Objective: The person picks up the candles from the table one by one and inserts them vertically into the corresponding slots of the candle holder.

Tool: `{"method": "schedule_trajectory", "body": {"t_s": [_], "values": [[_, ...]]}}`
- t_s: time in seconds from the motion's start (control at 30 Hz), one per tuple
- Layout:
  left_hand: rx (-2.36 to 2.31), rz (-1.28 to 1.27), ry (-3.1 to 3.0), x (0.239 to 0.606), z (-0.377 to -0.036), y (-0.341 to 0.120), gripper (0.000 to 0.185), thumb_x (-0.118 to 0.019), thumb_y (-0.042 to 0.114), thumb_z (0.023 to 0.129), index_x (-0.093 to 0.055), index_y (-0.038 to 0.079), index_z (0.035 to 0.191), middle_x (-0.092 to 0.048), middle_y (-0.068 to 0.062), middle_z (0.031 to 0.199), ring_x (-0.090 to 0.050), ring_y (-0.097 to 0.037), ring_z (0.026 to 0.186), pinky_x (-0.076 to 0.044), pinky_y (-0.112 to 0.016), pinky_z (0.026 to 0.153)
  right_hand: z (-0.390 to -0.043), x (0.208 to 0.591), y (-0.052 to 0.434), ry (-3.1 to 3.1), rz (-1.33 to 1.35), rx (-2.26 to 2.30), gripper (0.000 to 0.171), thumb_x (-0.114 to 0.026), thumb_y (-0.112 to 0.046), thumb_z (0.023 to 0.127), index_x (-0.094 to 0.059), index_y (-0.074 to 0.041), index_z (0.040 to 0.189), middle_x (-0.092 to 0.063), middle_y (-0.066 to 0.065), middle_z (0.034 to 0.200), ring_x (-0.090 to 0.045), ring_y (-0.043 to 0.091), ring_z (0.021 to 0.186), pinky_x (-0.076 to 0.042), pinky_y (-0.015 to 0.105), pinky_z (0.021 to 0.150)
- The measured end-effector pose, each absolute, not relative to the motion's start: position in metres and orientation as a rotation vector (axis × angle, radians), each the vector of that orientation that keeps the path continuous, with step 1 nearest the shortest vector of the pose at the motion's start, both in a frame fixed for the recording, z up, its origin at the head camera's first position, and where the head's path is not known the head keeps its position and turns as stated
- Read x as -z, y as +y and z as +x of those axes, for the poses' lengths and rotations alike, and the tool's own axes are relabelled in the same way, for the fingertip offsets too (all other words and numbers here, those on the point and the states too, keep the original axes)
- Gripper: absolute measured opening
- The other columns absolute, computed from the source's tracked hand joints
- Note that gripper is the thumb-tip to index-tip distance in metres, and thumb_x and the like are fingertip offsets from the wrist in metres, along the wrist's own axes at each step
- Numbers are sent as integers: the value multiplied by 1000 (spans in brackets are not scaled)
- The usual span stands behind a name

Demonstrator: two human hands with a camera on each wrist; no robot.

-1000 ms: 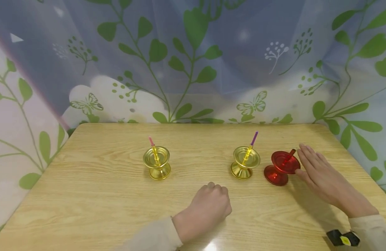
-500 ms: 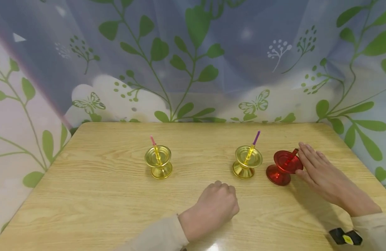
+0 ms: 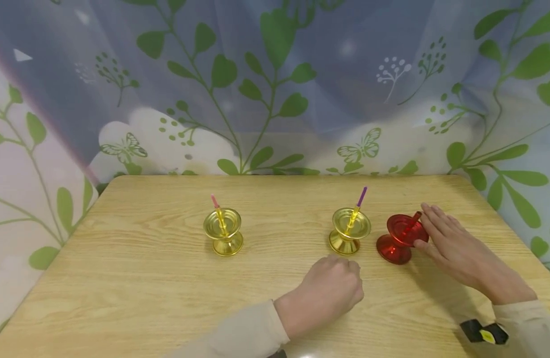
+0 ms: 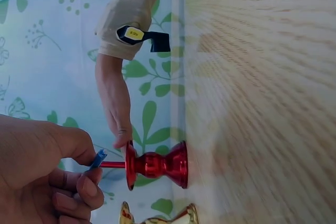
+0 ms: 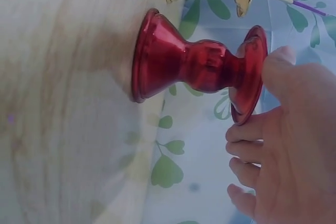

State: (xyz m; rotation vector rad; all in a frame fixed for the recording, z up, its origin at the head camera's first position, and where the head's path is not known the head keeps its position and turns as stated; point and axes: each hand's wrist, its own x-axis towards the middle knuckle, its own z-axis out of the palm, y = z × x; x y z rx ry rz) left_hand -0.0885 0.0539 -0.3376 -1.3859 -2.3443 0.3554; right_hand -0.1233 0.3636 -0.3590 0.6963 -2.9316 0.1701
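Observation:
In the left wrist view, my left hand [image 4: 31, 166] pinches a small blue candle [image 4: 99, 157] between thumb and forefinger. The candle overlaps the slim upright tube of the red candle holder [image 3: 394, 248] there. From the head camera, this hand is a rounded fist in front of the right-hand gold candle holder [image 3: 344, 243], hiding the candle. My right hand [image 3: 464, 256] holds the red holder at the right edge of its dish, thumb on the near side and fingers on the far side. The red holder stands upright, its tube bare.
Another gold candle holder [image 3: 228, 244] with a pink candle [image 3: 215, 201] stands left of centre. A purple candle [image 3: 362, 197] rises from the right-hand gold one. The wooden table [image 3: 123, 278] ends at a leaf-patterned cloth [image 3: 257, 144] behind and beside it.
My left hand has moved to the right and slightly forward, toward the red candle holder. My right hand stays at the red holder's dish. The candle holders have stayed in place.

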Motion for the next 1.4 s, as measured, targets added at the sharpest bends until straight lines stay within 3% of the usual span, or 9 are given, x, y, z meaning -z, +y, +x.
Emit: {"method": "schedule_trajectory", "body": {"t_s": [0.3, 0.53, 0.67, 1.07, 1.4], "values": [[-266, -1388, -2361, 333, -99, 74, 35, -59, 11, 87, -51, 22, 56, -45, 9, 63, -36, -2, 54, -34, -18, 48, -125, 353, 360, -3021, 658, -164, 67, -44, -36, 103, -29, 18, 142, -14, 28, 156, 5, 35, 146, 6, 45, 117], [-73, -1284, -2535, 327, -102, 95, 19, -58, 21, 94, -64, 18, 77, -55, 8, 74, -52, -4, 67, -44, -17, 60, -125, 351, 359, -3049, 630, -203, 69, -44, -36, 103, -27, 17, 143, -17, 31, 154, -1, 40, 145, 3, 49, 117], [156, -1205, -2584, 326, -105, 105, 19, -53, 24, 99, -66, 13, 90, -57, 7, 77, -54, -4, 71, -46, -14, 61, -125, 350, 358, -3061, 616, -221, 69, -43, -37, 103, -25, 17, 144, -18, 32, 153, -2, 42, 144, 2, 50, 116], [271, -1141, -2596, 326, -124, 126, 21, -50, 26, 101, -66, 13, 97, -59, 7, 82, -54, -2, 75, -46, -12, 65, -125, 350, 359, -3061, 608, -223, 69, -43, -37, 103, -25, 16, 144, -20, 33, 152, -1, 42, 145, 1, 53, 116], [228, -1135, -2556, 310, -141, 152, 25, -44, 24, 104, -66, 14, 108, -62, 7, 101, -57, -4, 94, -43, -15, 88, -126, 352, 360, -3047, 636, -245, 69, -45, -35, 103, -23, 15, 145, -21, 36, 150, 0, 42, 144, -2, 57, 115]]}}
